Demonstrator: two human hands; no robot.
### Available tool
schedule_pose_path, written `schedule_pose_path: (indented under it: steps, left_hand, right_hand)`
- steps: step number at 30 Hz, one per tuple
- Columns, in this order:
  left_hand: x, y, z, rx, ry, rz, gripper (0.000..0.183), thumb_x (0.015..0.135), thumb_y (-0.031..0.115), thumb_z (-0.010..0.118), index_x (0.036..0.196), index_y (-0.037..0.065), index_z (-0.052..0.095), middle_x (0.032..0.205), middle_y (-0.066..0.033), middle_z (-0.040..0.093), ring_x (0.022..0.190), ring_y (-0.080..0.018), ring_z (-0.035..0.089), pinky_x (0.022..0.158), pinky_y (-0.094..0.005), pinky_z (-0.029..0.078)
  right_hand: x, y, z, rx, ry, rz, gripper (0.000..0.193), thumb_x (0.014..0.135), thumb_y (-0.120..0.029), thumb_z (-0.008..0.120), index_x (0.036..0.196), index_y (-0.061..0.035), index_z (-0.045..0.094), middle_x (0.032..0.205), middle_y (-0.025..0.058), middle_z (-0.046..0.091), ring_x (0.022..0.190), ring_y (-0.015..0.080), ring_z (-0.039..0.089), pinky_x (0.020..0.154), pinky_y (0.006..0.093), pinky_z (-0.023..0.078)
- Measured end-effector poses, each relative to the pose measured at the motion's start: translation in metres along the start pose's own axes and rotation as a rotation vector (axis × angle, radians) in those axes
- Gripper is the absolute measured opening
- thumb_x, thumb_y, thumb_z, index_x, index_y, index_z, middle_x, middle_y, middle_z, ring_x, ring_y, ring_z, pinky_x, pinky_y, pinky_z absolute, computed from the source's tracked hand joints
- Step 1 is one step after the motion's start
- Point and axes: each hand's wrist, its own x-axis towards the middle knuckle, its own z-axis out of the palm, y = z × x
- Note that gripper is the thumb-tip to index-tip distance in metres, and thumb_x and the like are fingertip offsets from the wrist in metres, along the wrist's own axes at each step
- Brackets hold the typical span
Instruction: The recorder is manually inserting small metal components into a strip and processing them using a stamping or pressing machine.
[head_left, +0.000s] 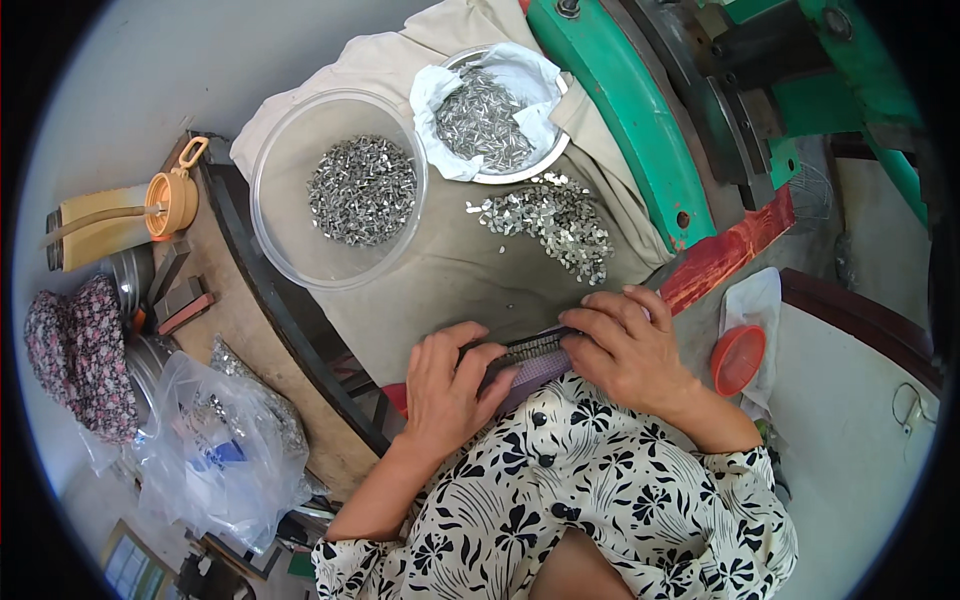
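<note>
A narrow dark bar with a row of small metal pieces along it [532, 350] lies across the near edge of the cloth-covered table, close to my body. My left hand [442, 388] grips its left end, thumb on the near side and fingers on the far side. Around the right end curl the fingers of my right hand [632, 352]. Just beyond the bar, a loose pile of small flat shiny metal pieces [565, 222] is spread on the cloth [450, 275]. Purple checked fabric [540, 372] shows beneath the bar.
Behind stand a clear plastic tub [262, 205] of short metal pieces and a metal bowl [545, 165], lined in white, holding slender metal pins. A green machine [640, 130] rises at right, near a red basket [738, 360]. Plastic bags [215, 450] and an orange-lidded bottle [172, 205] sit left.
</note>
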Motion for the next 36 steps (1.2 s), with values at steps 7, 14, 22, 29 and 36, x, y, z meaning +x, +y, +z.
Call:
schedule_pose_path:
  steps: [7,14,22,29,36]
  left_hand:
    - [-0.013,-0.006,-0.001,0.096,0.020,0.116,0.034,0.074,0.016,0.081,0.106,0.013,0.069,0.110,-0.0052,0.062,0.098,-0.0233,0.060,0.078,-0.0353,0.043]
    - [-0.013,-0.009,-0.001,0.198,0.010,0.245,0.032,0.074,0.016,0.079,0.106,0.015,0.072,0.108,-0.0036,0.063,0.098,-0.0209,0.062,0.080,-0.0332,0.043]
    - [-0.015,-0.007,0.001,0.073,0.063,0.064,0.036,0.073,0.018,0.081,0.107,0.011,0.070,0.106,-0.0042,0.062,0.098,-0.0235,0.061,0.080,-0.0355,0.043]
    - [-0.016,-0.015,-0.004,0.092,0.023,0.086,0.034,0.073,0.015,0.080,0.106,0.009,0.069,0.107,-0.0036,0.060,0.096,-0.0239,0.060,0.079,-0.0365,0.043]
    - [-0.007,-0.019,-0.011,0.132,0.099,0.092,0.035,0.073,0.014,0.080,0.106,0.008,0.069,0.106,-0.0046,0.060,0.097,-0.0255,0.060,0.079,-0.0363,0.043]
  right_hand:
    - [-0.009,-0.007,0.006,-0.111,0.090,0.015,0.011,0.079,-0.020,0.066,0.087,-0.0153,0.070,0.109,-0.0040,0.067,0.111,0.0154,0.060,0.106,0.0402,0.032]
    - [-0.009,-0.011,0.006,-0.094,0.088,0.074,0.012,0.078,-0.021,0.066,0.089,-0.0176,0.070,0.107,-0.0052,0.067,0.111,0.0141,0.060,0.109,0.0415,0.026]
    - [-0.017,0.000,0.004,-0.080,0.099,0.057,0.032,0.070,-0.031,0.081,0.100,-0.0197,0.074,0.108,-0.0055,0.066,0.110,0.0183,0.058,0.109,0.0439,0.025]
    - [-0.021,0.010,0.007,-0.007,0.044,0.102,0.036,0.073,-0.031,0.081,0.106,-0.0187,0.074,0.107,-0.0063,0.066,0.111,0.0171,0.058,0.107,0.0438,0.027]
    - [-0.003,0.020,0.010,0.000,0.126,0.053,0.031,0.070,-0.029,0.083,0.100,-0.0212,0.075,0.104,-0.0074,0.066,0.110,0.0188,0.057,0.106,0.0457,0.027]
